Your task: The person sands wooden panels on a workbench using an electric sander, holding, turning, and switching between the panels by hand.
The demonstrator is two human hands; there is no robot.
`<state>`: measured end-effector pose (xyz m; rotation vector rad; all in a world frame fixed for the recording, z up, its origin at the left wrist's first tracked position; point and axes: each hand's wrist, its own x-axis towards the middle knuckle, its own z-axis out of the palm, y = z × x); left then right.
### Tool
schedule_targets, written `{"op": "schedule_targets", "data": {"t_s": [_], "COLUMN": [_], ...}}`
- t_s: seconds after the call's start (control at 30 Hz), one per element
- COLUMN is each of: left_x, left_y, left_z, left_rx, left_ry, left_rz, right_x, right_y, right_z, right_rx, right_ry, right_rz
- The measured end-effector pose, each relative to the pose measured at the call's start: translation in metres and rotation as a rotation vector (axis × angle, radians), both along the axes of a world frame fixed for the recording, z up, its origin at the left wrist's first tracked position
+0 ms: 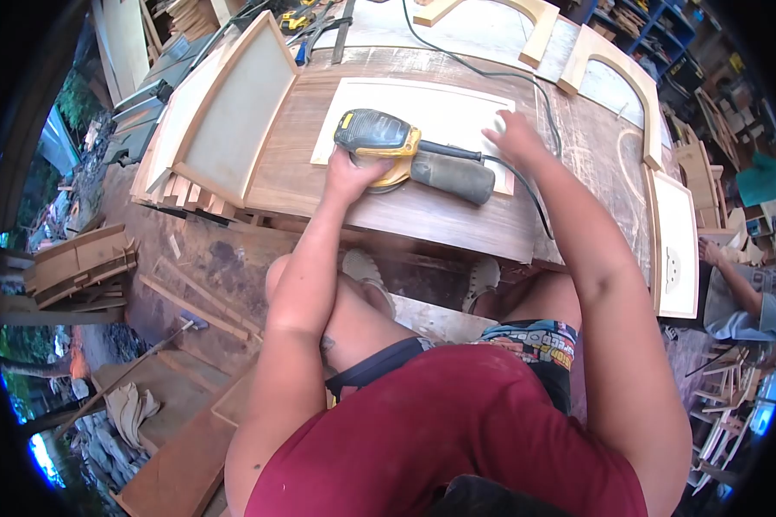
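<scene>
The sander (375,138) sits over the near left part of the white panel (440,108), its yellow and dark body toward the left and its grey dust bag (453,177) pointing right. The left hand (353,177) is closed around the near side of the sander, with the wrist coming in from below. The right hand (516,136) is open, fingers spread and slightly bent, at the far right corner of the panel; whether the fingertips touch it cannot be told. A dark cord (539,202) curves to the right of the bag, passing close to the right forearm.

The panel lies flat on the brown wooden table (297,172), in front of the person. Left of it, a framed board (241,108) leans at a slant over a stack of wood (194,194). On the far right of the table are two arches (580,62), and a white door (677,246) stands by the right edge. A yellow tool (293,19) lies at the far left.

Beyond the door, a co-worker's hand (711,252) shows. Down on the floor (194,258) at the left, a broom (151,353) lies beside loose strips
</scene>
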<state>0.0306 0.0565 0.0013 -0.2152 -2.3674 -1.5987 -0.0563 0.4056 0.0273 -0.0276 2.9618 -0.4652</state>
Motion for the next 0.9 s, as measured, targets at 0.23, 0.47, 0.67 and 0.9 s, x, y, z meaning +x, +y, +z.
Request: {"op": "schedule_targets", "data": {"t_s": [0.23, 0.47, 0.67, 0.9], "left_x": [-0.001, 0.003, -0.002, -0.008], "left_y": [-0.019, -0.036, -0.043, -0.06], "left_z": [-0.001, 0.003, 0.005, -0.008], "left_rx": [0.022, 0.07, 0.106, 0.07], "left_ry": [-0.03, -0.069, -0.053, -0.073], "left_rz": [0.024, 0.023, 0.067, 0.055], "right_x": [0.03, 0.029, 0.031, 0.029], "right_y": [-0.004, 0.005, 0.006, 0.006], "right_z": [-0.051, -0.066, -0.064, -0.063], "right_rx": [-0.02, -0.113, -0.126, -0.116], "right_ry": [0.177, 0.318, 0.311, 0.279], "right_rz": [-0.104, -0.067, -0.078, -0.101]}}
